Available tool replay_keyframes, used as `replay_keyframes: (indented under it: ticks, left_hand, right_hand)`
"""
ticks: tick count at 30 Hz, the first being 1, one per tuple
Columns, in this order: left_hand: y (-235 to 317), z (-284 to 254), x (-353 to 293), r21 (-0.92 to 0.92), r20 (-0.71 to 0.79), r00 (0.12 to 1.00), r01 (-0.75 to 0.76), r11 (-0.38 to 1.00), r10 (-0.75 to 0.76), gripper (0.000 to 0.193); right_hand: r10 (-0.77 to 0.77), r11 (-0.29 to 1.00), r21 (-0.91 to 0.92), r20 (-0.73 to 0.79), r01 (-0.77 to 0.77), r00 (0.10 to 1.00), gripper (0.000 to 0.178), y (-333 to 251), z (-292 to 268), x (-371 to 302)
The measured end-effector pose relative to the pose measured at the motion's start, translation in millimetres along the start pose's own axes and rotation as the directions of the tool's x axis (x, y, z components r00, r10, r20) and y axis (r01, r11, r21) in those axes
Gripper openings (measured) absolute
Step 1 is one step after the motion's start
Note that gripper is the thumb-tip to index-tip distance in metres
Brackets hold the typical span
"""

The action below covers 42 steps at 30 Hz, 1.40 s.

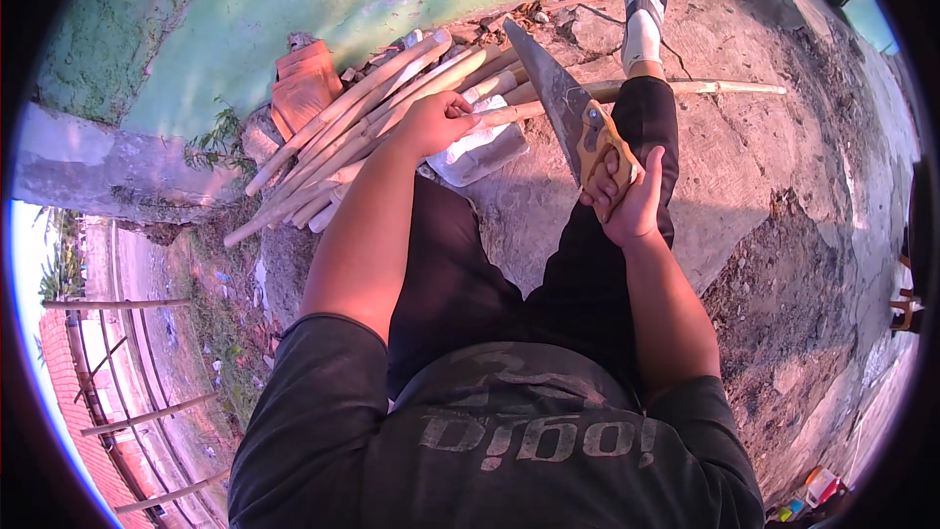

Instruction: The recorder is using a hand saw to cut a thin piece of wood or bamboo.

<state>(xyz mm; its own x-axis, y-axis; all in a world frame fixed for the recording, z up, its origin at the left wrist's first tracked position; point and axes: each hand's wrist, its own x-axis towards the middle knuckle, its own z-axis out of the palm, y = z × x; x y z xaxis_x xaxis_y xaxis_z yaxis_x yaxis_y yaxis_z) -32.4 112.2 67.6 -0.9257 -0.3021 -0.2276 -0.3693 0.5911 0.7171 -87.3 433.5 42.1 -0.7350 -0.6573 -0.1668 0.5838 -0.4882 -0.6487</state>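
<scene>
In my right hand (632, 198) is a handsaw (548, 76), its wooden handle wrapped by my fingers. The blade slants up and to the left, crossing in front of a long thin wooden pole (725, 87). My left hand (438, 124) is closed at the pole's left end, fingers curled; the palm side is hidden. From there the pole runs right, over a whitish block (482, 155) and past my outstretched leg (644, 118). Whether the saw teeth touch the wood, I cannot tell.
A heap of peeled poles (343, 127) lies left of the block, beside reddish-brown tiles (304, 88). Behind stands a green wall (294, 0). Cracked concrete ground (725, 176) spreads to the right, with loose soil (774, 304) nearer. My sandalled foot (643, 20) rests at the far side.
</scene>
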Motion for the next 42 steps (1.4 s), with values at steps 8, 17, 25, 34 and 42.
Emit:
replay_keyframes:
  ticks: [8,17,25,34,42]
  left_hand:
    - [-4,7,7,-0.094,0.086,0.996,-0.002,0.996,0.010,0.024]
    - [1,8,4,-0.103,0.098,0.995,-0.010,0.995,0.020,0.022]
    - [6,6,1,-0.066,0.095,0.995,-0.019,0.998,0.025,0.022]
    - [3,2,-1,-0.012,0.069,0.997,-0.015,1.000,0.016,0.024]
    - [16,5,-2,0.173,0.051,0.998,-0.047,0.984,0.039,0.030]
  right_hand:
    - [0.011,0.999,0.033,-0.011,-0.011,1.000,0.068,-1,0,0]
    - [0.012,0.999,0.032,-0.010,-0.011,1.000,0.068,-3,0,-1]
    - [0.003,1.000,0.018,-0.013,-0.002,1.000,0.067,-2,1,-1]
    - [0.027,0.999,0.028,-0.023,-0.027,0.999,0.070,-3,9,-1]
    - [0.034,0.999,0.029,-0.069,-0.032,0.997,0.074,-6,14,-6]
